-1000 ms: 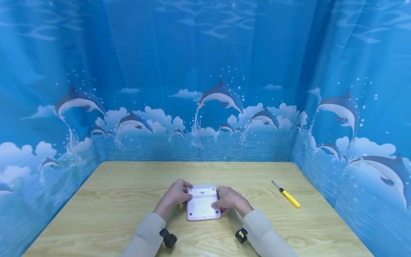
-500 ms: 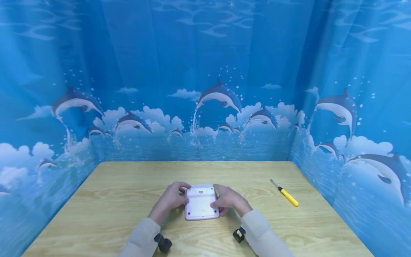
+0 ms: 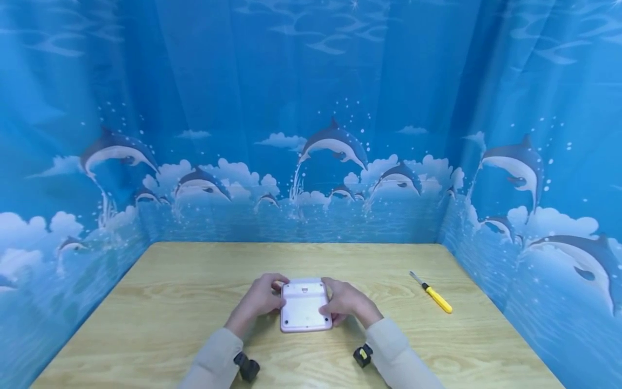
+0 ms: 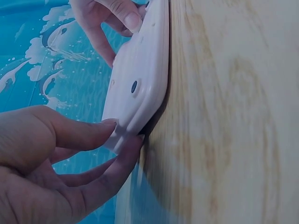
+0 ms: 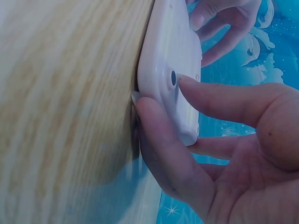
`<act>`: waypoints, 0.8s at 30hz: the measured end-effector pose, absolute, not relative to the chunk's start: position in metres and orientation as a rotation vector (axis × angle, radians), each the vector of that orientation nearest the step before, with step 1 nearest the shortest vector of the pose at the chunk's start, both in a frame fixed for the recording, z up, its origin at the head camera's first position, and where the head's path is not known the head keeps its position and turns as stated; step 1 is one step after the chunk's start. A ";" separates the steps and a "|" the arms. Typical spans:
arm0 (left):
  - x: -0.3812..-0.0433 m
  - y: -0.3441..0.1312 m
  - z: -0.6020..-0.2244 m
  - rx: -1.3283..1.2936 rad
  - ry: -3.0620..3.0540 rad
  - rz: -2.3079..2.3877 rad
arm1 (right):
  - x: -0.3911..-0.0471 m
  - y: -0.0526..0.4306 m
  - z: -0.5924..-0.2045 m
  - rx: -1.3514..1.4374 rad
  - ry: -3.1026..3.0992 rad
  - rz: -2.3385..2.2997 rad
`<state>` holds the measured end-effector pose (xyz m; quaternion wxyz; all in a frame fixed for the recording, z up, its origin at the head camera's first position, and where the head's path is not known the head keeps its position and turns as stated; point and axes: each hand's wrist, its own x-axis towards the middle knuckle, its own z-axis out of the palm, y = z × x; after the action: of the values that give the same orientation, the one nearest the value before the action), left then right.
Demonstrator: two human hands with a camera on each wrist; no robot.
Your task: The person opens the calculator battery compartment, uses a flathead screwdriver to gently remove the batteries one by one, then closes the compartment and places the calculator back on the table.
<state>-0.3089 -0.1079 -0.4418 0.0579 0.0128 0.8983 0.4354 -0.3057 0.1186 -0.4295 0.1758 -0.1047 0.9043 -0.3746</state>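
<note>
A pale pink, flat device with rounded corners, which looks like a calculator (image 3: 305, 310), lies with its underside up at the middle of the table. Dark round feet show at its corners, and a small marking sits near its far edge. At its left edge, my left hand (image 3: 259, 298) pinches it between thumb and fingers, as the left wrist view shows. My right hand (image 3: 347, 301) grips the right edge, thumb (image 5: 219, 98) on the underside near a foot and fingers (image 5: 161, 135) around the rim. Its front face is hidden against the table.
A screwdriver (image 3: 432, 294) with a yellow handle lies on the wooden table (image 3: 194, 302), off to the right. Blue curtains (image 3: 301, 108) printed with dolphins enclose the table at the back and both sides.
My left hand has shifted slightly left, its thumb drawn back from the device's surface to its edge. The right hand keeps its grip, and the screwdriver stays where it was.
</note>
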 end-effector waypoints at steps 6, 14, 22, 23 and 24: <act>-0.307 -0.107 -0.440 0.033 2.690 1.333 | -0.306 0.118 -0.428 -0.277 2.561 -1.057; -0.304 -0.109 -0.445 0.031 2.667 1.352 | -0.304 0.118 -0.430 -0.295 2.550 -1.066; -0.304 -0.108 -0.442 0.022 2.649 1.365 | -0.304 0.118 -0.429 -0.293 2.572 -1.048; -0.304 -0.108 -0.442 0.029 2.651 1.364 | -0.304 0.118 -0.428 -0.297 2.574 -1.046; -0.304 -0.108 -0.441 0.039 2.651 1.365 | -0.304 0.117 -0.428 -0.299 2.575 -1.048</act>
<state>-0.3038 -0.1085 -0.4413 0.0799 0.0131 0.8862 0.4562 -0.3041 0.1174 -0.4281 0.1721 -0.1055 0.9072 -0.3692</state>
